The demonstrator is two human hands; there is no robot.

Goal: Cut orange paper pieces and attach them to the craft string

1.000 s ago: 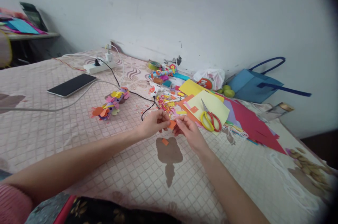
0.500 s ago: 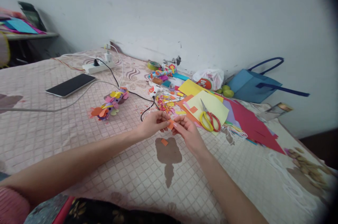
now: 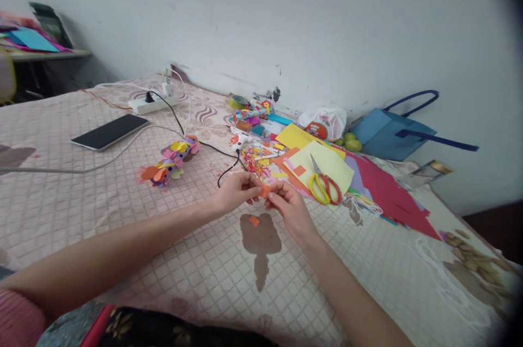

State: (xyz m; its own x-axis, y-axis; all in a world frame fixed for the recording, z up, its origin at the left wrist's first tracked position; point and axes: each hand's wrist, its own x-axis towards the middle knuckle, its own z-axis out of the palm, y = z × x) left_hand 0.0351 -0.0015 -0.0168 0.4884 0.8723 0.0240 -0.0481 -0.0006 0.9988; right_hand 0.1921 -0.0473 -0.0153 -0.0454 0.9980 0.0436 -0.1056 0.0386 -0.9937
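Between my two hands, just above the tablecloth [image 3: 196, 260], is a small piece of orange paper [image 3: 265, 191]. My left hand [image 3: 240, 192] pinches its left side between thumb and fingers. On the other side, my right hand [image 3: 289, 204] grips it the same way, covering part of it. Another small orange paper piece [image 3: 254, 220] lies flat on the cloth just below the hands. Yellow-and-red-handled scissors [image 3: 324, 186] rest on pale yellow paper [image 3: 341, 170] to the right. A caterpillar-like craft [image 3: 171, 162] covered in colourful paper petals lies to the left.
A phone [image 3: 110, 132] and a white power strip [image 3: 153, 102] lie at left, with cables running across the cloth. Beyond my hands are a white glue gun [image 3: 240, 141] and colourful paper scraps [image 3: 255, 162]. Red paper [image 3: 392, 194], white string [image 3: 365, 204] and a blue bag [image 3: 392, 132] lie rightward.
The orange paper has turned slightly between my fingers, and my right fingers have shifted a little on it. Everything else lies as before.
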